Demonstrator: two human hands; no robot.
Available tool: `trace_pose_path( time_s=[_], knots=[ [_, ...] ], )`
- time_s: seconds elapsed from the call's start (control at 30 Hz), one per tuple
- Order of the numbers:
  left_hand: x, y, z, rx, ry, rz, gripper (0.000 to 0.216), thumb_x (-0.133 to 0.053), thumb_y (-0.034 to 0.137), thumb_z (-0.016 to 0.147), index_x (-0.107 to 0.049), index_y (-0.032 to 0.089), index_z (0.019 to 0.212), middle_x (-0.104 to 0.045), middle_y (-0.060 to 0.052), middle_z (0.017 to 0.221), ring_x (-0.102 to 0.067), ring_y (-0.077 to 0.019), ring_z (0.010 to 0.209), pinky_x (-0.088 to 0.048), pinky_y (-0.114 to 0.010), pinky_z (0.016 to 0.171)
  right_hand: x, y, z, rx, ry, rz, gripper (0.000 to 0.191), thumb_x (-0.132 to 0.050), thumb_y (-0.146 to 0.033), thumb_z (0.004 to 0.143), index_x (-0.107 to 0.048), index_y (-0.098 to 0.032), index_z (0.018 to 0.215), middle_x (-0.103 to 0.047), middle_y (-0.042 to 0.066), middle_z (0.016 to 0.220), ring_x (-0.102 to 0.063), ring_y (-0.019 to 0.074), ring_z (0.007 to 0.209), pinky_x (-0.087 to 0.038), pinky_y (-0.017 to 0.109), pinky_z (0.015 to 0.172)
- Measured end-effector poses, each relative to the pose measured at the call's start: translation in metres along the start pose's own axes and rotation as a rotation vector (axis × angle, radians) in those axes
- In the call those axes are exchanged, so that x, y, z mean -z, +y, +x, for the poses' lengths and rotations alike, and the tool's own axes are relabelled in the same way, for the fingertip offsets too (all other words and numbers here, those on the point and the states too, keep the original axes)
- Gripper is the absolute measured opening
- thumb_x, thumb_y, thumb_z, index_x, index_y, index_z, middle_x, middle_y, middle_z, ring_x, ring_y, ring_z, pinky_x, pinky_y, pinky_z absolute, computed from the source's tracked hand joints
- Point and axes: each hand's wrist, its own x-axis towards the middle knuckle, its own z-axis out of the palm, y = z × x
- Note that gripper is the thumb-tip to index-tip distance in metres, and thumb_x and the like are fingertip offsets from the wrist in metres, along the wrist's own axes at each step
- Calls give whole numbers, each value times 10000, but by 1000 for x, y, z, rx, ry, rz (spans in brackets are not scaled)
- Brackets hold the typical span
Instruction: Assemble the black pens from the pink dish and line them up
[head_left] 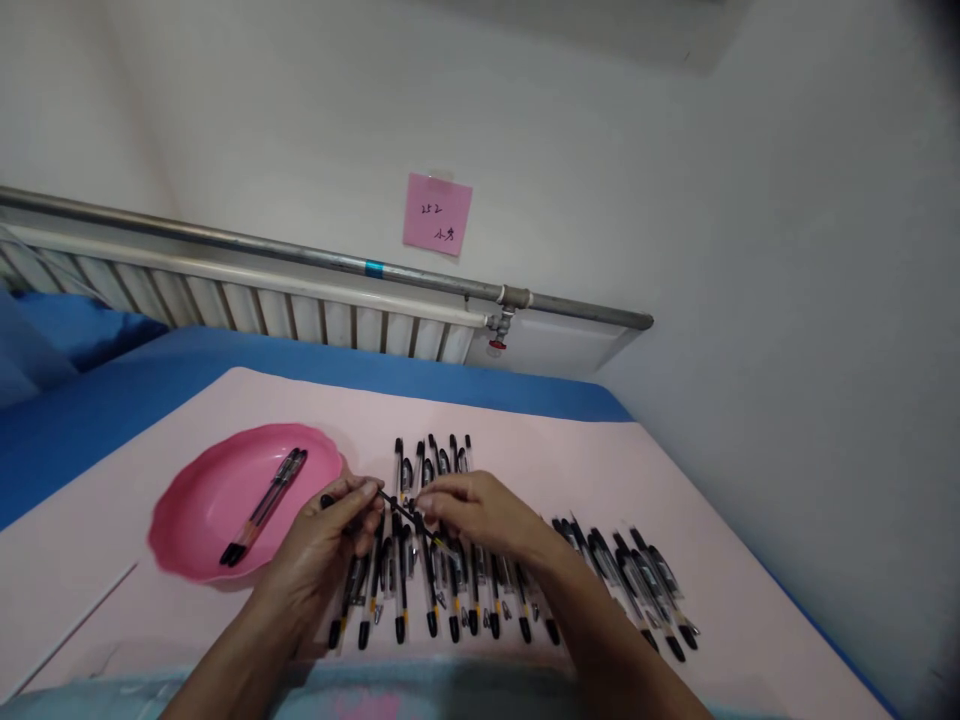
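My left hand point(330, 530) is closed, its thumb and forefinger pinching the upper end of a thin dark pen refill point(405, 513) that slants down to the right and has a yellowish lower part. A round black end of something, perhaps a pen part, pokes out of the same fist. My right hand point(480, 510) has its thumb and fingers bent together right beside the refill; what they grip, if anything, I cannot make out. Beneath both hands lie rows of clear pen barrels with black ends point(454, 600), along with loose black caps and small metal tips.
On the left stands a pink scalloped bowl point(180, 510) holding a few assembled pens point(266, 505). More pen parts point(637, 575) lie to the right on the pink tabletop point(712, 520). A white rod point(75, 630) is at the lower left. Behind are a radiator point(300, 310) and pipe point(300, 250).
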Motion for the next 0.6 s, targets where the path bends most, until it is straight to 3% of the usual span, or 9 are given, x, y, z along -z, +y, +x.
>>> trace_pose_path(
  time_s=[0.1,0.2,0.27,0.33,0.4,0.5,0.6],
  knots=[
    [-2,-1,-2,-7,-20,15,202,-708,274,651,-620,113,734,-534,5,570,-434,-45,454,-334,-139,390,-12,-14,-5,9,-100,47,138,-569,-209,727,-676,-177,809,-617,-23,709,-527,98,661,-395,199,624],
    [1,-2,0,5,-16,-6,186,-697,217,668,-641,110,809,-591,-30,670,-504,-62,522,-385,-138,421,-12,-9,-1,-42,-65,44,159,-569,-163,697,-678,-175,812,-626,-20,705,-529,92,640,-397,191,595],
    [4,-3,1,30,2,-37,211,-664,163,695,-645,111,899,-626,-62,762,-556,-83,583,-452,-160,484,-2,5,5,-98,88,0,168,-560,-204,713,-676,-182,832,-649,-11,748,-551,96,649,-408,190,594],
    [5,-4,2,79,22,-67,223,-623,132,726,-639,106,947,-645,-94,824,-603,-118,656,-511,-207,577,13,25,12,-199,347,-95,192,-539,-238,731,-674,-187,857,-665,2,793,-574,106,678,-418,196,608],
    [4,-4,1,149,28,-108,203,-593,129,750,-639,88,944,-654,-125,859,-632,-163,744,-536,-260,672,29,48,17,-283,490,-167,210,-514,-206,727,-673,-153,854,-666,39,804,-581,130,711,-417,217,634],
    [0,-6,-2,247,10,-189,204,-578,130,762,-635,63,946,-650,-169,938,-632,-226,871,-530,-322,781,42,76,23,-359,548,-219,208,-489,-171,711,-677,-132,791,-648,43,660,-574,141,624,-403,224,583],
    [-5,-10,-6,314,-8,-247,217,-578,124,761,-625,47,959,-628,-204,1025,-602,-269,967,-513,-351,837,40,90,26,-372,544,-243,180,-498,-161,695,-674,-147,730,-633,24,600,-561,128,567,-388,207,540]
  ],
)
